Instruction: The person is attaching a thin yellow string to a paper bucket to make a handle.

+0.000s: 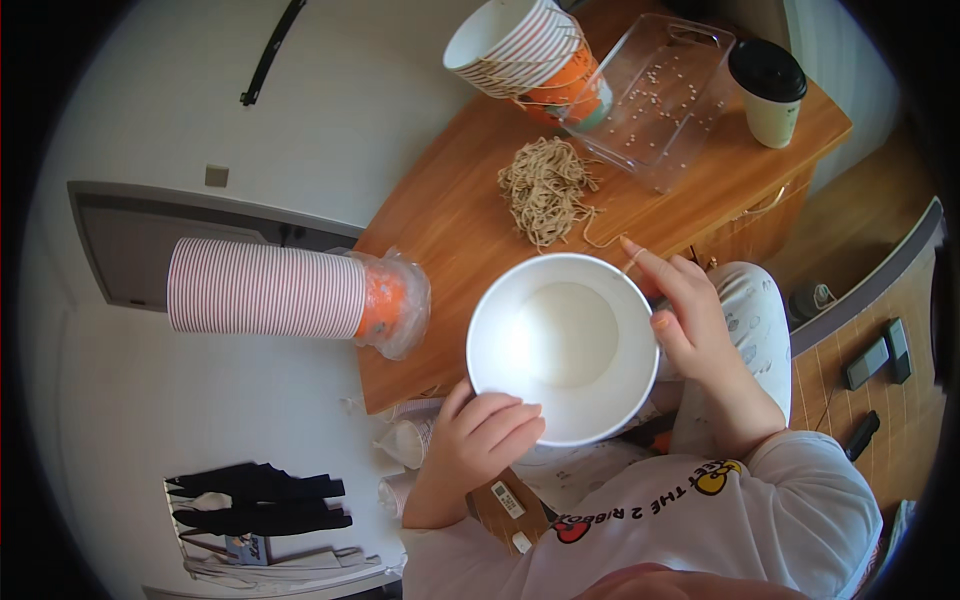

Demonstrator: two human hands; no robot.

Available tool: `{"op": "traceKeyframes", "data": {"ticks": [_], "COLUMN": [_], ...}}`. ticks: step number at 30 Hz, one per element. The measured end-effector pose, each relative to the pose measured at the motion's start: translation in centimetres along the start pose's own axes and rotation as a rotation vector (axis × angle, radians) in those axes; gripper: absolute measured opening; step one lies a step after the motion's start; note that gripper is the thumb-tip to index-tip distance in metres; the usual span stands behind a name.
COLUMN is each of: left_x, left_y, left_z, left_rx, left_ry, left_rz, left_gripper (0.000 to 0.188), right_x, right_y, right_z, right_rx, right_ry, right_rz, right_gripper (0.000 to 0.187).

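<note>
A large white paper bucket (573, 340) is tilted with its open mouth toward me, so its smooth inside shows. My left hand (485, 435) grips the near left rim, fingers over the edge and inside. At the right rim, my right hand (692, 310) has its index finger stretched to a thin tan string (603, 241), the thumb lying lower against the bucket's side. The string runs from a loose tangled pile of twine (545, 190) on the wooden table (450, 215). How the right fingers pinch it is partly hidden.
Nested white-and-orange buckets with strings (535, 60) stand at the back, beside a clear plastic tray (655, 105) holding small pale beads. A black-lidded cup (770, 95) is at the far right. A long stack of buckets (270, 290), partly wrapped in plastic, lies left.
</note>
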State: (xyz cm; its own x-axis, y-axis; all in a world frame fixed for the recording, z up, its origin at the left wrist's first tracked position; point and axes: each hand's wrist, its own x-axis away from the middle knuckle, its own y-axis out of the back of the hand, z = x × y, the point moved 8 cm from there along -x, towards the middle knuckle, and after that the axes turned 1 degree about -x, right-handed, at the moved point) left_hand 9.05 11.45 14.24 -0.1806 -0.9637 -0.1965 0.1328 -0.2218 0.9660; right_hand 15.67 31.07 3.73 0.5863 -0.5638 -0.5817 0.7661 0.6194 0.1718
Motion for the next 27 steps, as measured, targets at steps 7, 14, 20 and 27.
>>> {"op": "traceKeyframes", "data": {"ticks": [7,14,20,27], "left_x": [-1.1,-3.5,-9.2,-20.0], "left_y": [0.5,0.9,5.9,9.8], "left_z": [-0.9,3.2,8.3,14.4], "left_rx": [0.010,-0.021,-0.406,-0.553], "left_ry": [-0.081,0.003,-0.064,-0.071], "left_rz": [-0.029,-0.171,-0.266,-0.277], "left_gripper": [0.016,0.021,0.018,0.017], "right_x": [0.3,0.0,0.2,-0.4], "right_y": [0.9,2.8,1.7,-0.1], "right_z": [-2.2,-1.3,-2.9,-3.9], "right_rx": [-0.449,-0.144,-0.196,0.033], "right_ry": [-0.174,0.098,0.114,0.105], "right_rz": [-0.065,-0.188,-0.209,-0.166], "right_gripper": [0.034,0.009,0.011,0.012]}}
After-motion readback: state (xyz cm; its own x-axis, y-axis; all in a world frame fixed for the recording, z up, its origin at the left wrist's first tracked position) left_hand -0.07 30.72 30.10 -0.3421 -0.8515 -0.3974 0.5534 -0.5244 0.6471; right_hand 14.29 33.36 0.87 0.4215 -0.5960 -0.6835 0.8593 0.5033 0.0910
